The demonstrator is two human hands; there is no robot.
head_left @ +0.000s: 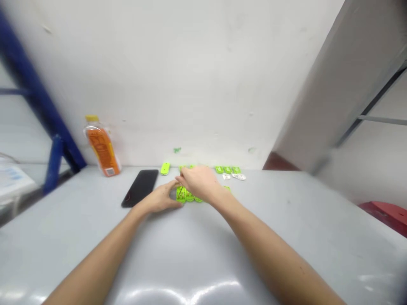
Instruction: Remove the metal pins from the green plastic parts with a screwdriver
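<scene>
A row of small bright green plastic pieces [190,196] with dark marks lies on the grey table. My left hand [162,198] comes in from the left, its thumb and fingers closed around the end green piece [180,195]. Over that same piece, my right hand [199,181] is closed in a pinch on a thin dark tool [181,189] that slants down to it. The tool's kind is too small and blurred to tell. My right hand and wrist hide part of the row; another green piece [227,188] shows past the wrist.
Along the wall stand a bottle with an orange label [103,148], a lone green piece [165,168] and more green pieces [227,169]. Several white oval pieces [235,176] lie before them. A black phone [140,188] is left of my hands. A red stool [384,214] stands at right.
</scene>
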